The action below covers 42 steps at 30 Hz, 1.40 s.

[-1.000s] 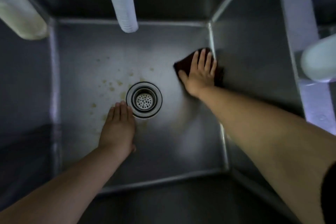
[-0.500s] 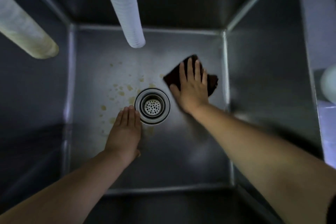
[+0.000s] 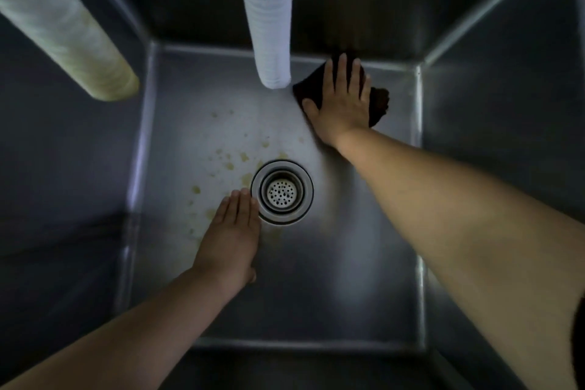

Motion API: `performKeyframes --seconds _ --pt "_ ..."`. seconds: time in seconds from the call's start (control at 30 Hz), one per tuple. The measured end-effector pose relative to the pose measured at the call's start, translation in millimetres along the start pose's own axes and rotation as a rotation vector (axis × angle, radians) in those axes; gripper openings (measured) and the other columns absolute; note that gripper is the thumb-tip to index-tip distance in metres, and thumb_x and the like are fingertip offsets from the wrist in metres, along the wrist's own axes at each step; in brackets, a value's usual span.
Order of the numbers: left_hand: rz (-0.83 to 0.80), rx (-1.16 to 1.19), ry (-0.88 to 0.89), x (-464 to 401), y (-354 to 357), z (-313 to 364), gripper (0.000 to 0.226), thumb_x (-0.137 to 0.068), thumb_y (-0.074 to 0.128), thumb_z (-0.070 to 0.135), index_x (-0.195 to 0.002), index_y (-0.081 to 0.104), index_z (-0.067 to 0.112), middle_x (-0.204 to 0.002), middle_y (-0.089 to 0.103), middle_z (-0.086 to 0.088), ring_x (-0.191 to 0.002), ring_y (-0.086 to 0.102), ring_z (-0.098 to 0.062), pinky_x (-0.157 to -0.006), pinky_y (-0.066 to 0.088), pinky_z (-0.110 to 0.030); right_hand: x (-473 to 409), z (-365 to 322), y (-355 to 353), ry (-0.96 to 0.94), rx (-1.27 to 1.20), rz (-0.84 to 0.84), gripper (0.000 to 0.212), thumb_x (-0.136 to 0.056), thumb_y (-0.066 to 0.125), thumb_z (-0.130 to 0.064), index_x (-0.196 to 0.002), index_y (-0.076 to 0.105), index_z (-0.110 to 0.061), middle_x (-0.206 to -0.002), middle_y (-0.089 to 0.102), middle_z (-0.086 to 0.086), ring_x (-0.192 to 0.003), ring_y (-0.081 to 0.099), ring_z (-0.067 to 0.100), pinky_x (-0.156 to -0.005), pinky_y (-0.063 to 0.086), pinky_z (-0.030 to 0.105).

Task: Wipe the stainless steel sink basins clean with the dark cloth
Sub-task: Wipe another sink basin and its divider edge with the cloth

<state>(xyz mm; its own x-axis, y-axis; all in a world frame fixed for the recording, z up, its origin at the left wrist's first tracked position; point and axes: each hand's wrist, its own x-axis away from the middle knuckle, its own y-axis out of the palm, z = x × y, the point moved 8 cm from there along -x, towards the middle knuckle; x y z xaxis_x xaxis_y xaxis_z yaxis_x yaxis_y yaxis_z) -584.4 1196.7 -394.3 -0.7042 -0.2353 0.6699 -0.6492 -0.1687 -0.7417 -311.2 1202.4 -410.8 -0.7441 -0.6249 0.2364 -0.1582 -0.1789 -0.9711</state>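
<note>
I look straight down into a deep stainless steel sink basin [image 3: 364,263]. My right hand [image 3: 340,104] lies flat with spread fingers on the dark cloth [image 3: 378,104], pressing it to the basin floor at the far right, close to the back wall. My left hand [image 3: 231,237] rests flat on the floor just left of the round drain strainer [image 3: 281,191], fingers together, holding nothing. Yellowish-brown spots [image 3: 228,165] dot the floor left of and beyond the drain.
A white ribbed hose [image 3: 269,16] hangs down over the back of the basin, next to the cloth. A second, yellowed hose [image 3: 66,28] hangs at the upper left. Steep steel walls enclose the basin on all sides.
My right hand has slid the cloth away from the drain toward the back wall. My left hand has stayed beside the drain. The view has shifted and moved closer.
</note>
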Motion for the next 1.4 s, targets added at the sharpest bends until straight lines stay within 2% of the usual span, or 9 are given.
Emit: performKeyframes --seconds 0.13,0.33,0.47,0.67,0.8,1.0,1.13,1.23,1.4 --pt "0.007 0.015 0.008 0.9 0.6 -1.7 0.125 -0.071 0.071 0.05 -0.144 -0.014 -0.005 -0.153 -0.016 -0.026 -0.143 -0.012 -0.037 -0.112 -0.016 -0.041 2.6 -25.1 1.5 0.086 -0.052 0.006 0.076 -0.093 0.022 -0.054 -0.15 -0.004 -0.011 -0.157 -0.008 0.015 -0.143 -0.013 0.037 -0.112 -0.014 0.049" --pt "0.037 0.054 0.0 6.5 -6.4 -4.5 0.124 -0.07 0.073 0.049 -0.146 -0.012 -0.001 -0.155 -0.014 -0.021 -0.144 -0.011 -0.033 -0.111 -0.017 -0.037 74.4 -77.6 19.5 -0.393 0.025 -0.025 0.065 -0.097 0.021 -0.047 -0.15 -0.003 -0.018 -0.159 -0.007 0.008 -0.144 -0.014 0.029 -0.112 -0.014 0.042" --pt "0.08 0.11 -0.004 24.0 -15.8 -10.6 0.116 -0.074 0.068 0.046 -0.147 -0.012 0.003 -0.156 -0.016 -0.014 -0.145 -0.013 -0.026 -0.111 -0.018 -0.037 94.9 -57.3 24.8 -0.598 0.123 -0.087 0.064 -0.097 0.026 -0.044 -0.15 -0.006 -0.025 -0.158 -0.01 -0.001 -0.144 -0.015 0.021 -0.114 -0.013 0.039" --pt "0.219 0.081 -0.077 79.0 -45.1 -56.6 0.095 -0.088 0.042 0.055 -0.146 -0.018 0.01 -0.152 -0.029 -0.008 -0.136 -0.031 -0.02 -0.106 -0.022 -0.042 61.2 15.7 2.9 -0.083 0.0 0.003 0.065 -0.095 0.029 -0.04 -0.151 0.003 -0.018 -0.159 0.0 0.006 -0.146 -0.004 0.026 -0.118 -0.002 0.043" --pt "0.293 0.049 -0.192 123.2 -56.9 -98.2 0.088 -0.087 0.038 0.061 -0.15 0.001 0.013 -0.159 -0.003 -0.008 -0.146 -0.003 -0.021 -0.117 0.0 -0.042 62.5 -18.8 7.5 0.154 -0.093 -0.02 0.067 -0.096 0.028 -0.042 -0.151 0.002 -0.014 -0.159 -0.002 0.011 -0.145 -0.006 0.032 -0.116 -0.001 0.052" --pt "0.205 0.196 -0.268 131.6 -38.5 -121.6 0.069 -0.091 0.036 0.058 -0.146 0.02 0.02 -0.155 0.021 -0.002 -0.141 0.024 -0.016 -0.112 0.022 -0.031 101.6 -158.2 10.7 -0.286 -0.034 0.009 0.069 -0.094 0.03 -0.044 -0.15 0.008 -0.012 -0.158 0.003 0.015 -0.144 -0.003 0.035 -0.116 -0.001 0.049" --pt "0.242 0.284 -0.29 124.2 -37.4 -124.8 0.045 -0.09 0.04 0.055 -0.128 0.041 0.032 -0.131 0.051 0.008 -0.118 0.049 -0.014 -0.087 0.039 -0.028 155.8 -244.5 31.1 -0.585 -0.029 -0.065 0.072 -0.092 0.037 -0.046 -0.151 0.009 -0.016 -0.159 0.002 0.011 -0.145 -0.007 0.032 -0.116 -0.007 0.047" --pt "0.238 0.28 -0.309 122.0 -39.0 -127.1 0.033 -0.09 0.042 0.053 -0.116 0.048 0.033 -0.115 0.057 0.01 -0.105 0.054 -0.014 -0.07 0.033 -0.028 158.9 -256.6 36.4 -0.7 0.036 -0.059 0.072 -0.093 0.034 -0.051 -0.151 0.007 -0.019 -0.159 0.001 0.008 -0.145 -0.008 0.029 -0.117 -0.005 0.047" --pt "0.211 0.296 -0.305 118.4 -34.4 -128.9 0.038 -0.091 0.038 0.055 -0.119 0.045 0.03 -0.117 0.057 0.008 -0.106 0.055 -0.014 -0.077 0.042 -0.028 88.7 -233.5 9.9 -0.651 0.024 0.026 0.071 -0.092 0.033 -0.057 -0.151 0.014 -0.023 -0.159 0.008 0.004 -0.146 0.002 0.027 -0.116 -0.002 0.042"
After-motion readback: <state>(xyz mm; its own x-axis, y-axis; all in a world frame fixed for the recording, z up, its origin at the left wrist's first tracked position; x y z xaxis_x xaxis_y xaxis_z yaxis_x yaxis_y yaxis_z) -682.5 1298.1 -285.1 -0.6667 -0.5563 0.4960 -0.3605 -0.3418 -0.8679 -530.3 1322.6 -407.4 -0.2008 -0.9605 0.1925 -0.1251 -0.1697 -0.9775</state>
